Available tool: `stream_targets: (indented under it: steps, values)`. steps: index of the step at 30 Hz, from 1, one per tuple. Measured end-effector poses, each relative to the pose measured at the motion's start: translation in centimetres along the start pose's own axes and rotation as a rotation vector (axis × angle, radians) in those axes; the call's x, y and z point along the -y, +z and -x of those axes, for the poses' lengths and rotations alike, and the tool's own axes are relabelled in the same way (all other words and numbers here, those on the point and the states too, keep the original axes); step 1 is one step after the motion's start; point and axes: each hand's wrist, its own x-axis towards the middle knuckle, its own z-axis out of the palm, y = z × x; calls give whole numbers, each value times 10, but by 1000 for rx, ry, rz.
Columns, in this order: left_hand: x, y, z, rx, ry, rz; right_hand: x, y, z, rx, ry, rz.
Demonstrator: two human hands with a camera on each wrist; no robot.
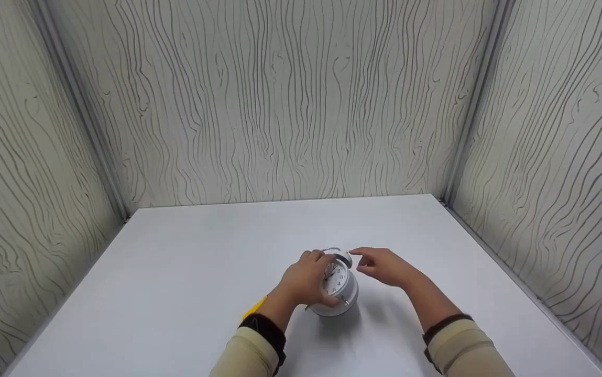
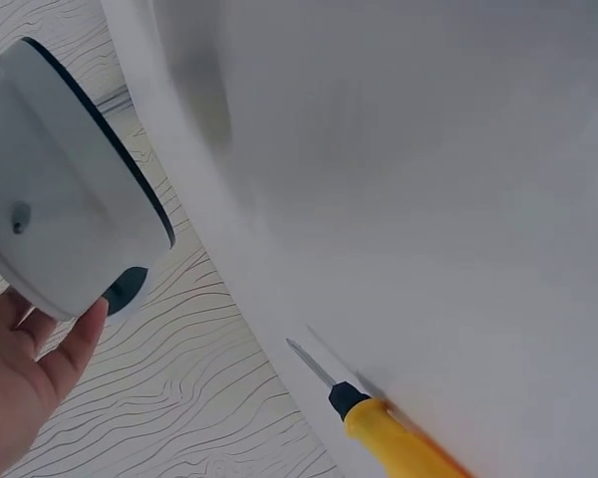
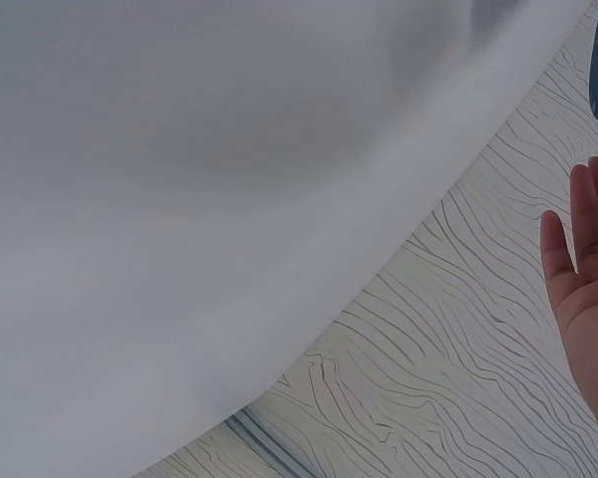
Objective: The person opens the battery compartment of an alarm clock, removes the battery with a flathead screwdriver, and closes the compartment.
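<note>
While both sleeves fill the bottom edge of my head view, I find the yellow screwdriver (image 2: 399, 443) lying on the table at the lower right of the left wrist view, in neither hand. Just above the left sleeve (image 1: 251, 345), right of the frame's centre, the left hand (image 1: 303, 280) grips the white alarm clock (image 1: 337, 280) by its side, tilted and held off the table (image 1: 201, 251). Right of it, the right hand (image 1: 384, 266) pinches nothing: its index finger points at the clock's top, the others loose and apart. I can't tell whether that fingertip touches.

So I'd judge the lifting done and the handling of the clock partway; whether anything on it has been adjusted, I can't see. Setting it down is left, I think. Beyond, the wood-patterned wall (image 1: 290, 104) fills the upper frame.
</note>
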Motion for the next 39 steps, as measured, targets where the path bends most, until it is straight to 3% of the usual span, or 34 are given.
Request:
stream_targets:
  steps: [8,19,26,39]
  values:
    - [4,-2,3,-37,-51,156,-4,0,3,-24,21,-47]
    - [2,-4,6,-110,-130,475,-8,3,2,-44,6,-169]
    - [2,-3,7,-150,-171,669,-8,8,5,-53,2,-307]
    - [2,-3,9,-202,-223,871,-2,21,9,-18,-11,-536]
